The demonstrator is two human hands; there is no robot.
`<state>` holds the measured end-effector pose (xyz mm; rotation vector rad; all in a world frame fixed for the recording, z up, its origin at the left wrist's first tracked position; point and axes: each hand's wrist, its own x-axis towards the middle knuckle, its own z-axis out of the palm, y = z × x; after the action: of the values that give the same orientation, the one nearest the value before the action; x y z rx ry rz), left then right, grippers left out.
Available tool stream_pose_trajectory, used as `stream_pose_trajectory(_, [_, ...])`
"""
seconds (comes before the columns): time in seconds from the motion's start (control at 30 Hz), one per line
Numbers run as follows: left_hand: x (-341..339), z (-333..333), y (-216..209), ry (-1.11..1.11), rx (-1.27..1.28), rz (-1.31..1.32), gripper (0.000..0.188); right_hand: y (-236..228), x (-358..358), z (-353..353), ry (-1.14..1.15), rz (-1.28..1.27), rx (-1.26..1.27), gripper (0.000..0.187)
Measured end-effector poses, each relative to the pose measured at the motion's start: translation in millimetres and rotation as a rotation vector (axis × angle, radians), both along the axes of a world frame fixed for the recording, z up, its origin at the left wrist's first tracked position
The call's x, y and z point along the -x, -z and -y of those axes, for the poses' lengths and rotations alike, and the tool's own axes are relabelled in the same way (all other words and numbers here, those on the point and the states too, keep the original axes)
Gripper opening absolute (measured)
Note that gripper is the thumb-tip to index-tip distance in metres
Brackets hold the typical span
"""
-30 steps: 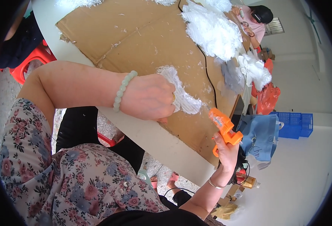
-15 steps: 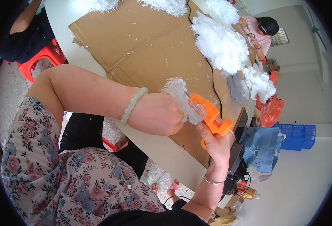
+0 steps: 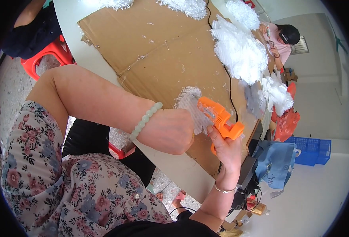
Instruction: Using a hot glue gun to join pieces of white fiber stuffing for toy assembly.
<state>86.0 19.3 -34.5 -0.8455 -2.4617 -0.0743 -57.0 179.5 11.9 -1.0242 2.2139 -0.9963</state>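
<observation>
My left hand (image 3: 168,131), a green bead bracelet at its wrist, is closed in a fist at the middle. It grips a white mesh piece with a fringed edge (image 3: 191,103), though the fingertips are hidden behind the knuckles. My right hand (image 3: 227,153), with a metal bangle, is wrapped around an orange gun-shaped tool (image 3: 218,114). A pale stick-like end shows at the tool's rear. Its front lies against the mesh, close to my left fist; the exact contact is hidden.
Brown cardboard (image 3: 150,51) with white scraps covers the table. A large white fringed pile (image 3: 239,51) lies beyond, alongside a black cord (image 3: 230,87). At right hang a blue bag (image 3: 275,162) and blue baskets (image 3: 309,150). One person (image 3: 283,37) works at far right; a red stool (image 3: 48,57) stands left.
My left hand and the mesh piece have shifted slightly down and right. The tool stays in my right hand at nearly the same place. The view has moved a little.
</observation>
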Motion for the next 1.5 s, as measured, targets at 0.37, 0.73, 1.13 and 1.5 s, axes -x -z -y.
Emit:
stream_pose_trajectory(0.37, [1, -3, 2, 0.033, -0.014, 0.043, 0.025, 0, -3, -7, 0.033, 0.008, 0.018, 0.021])
stream_pose_trajectory(0.73, [2, -4, 4, 0.031, -0.031, 0.046, 0.021, 1, -3, -5, -0.080, -0.093, -0.004, 0.018])
stream_pose_trajectory(1.13, [3, -4, 2, 0.009, -0.032, 0.025, 0.017, 5, 4, -4, 0.051, 0.017, 0.024, 0.022])
stream_pose_trajectory(1.5, [3, -6, 0, 0.007, -0.011, 0.016, 0.023, 6, 7, -13, -0.023, 0.006, -0.009, 0.016])
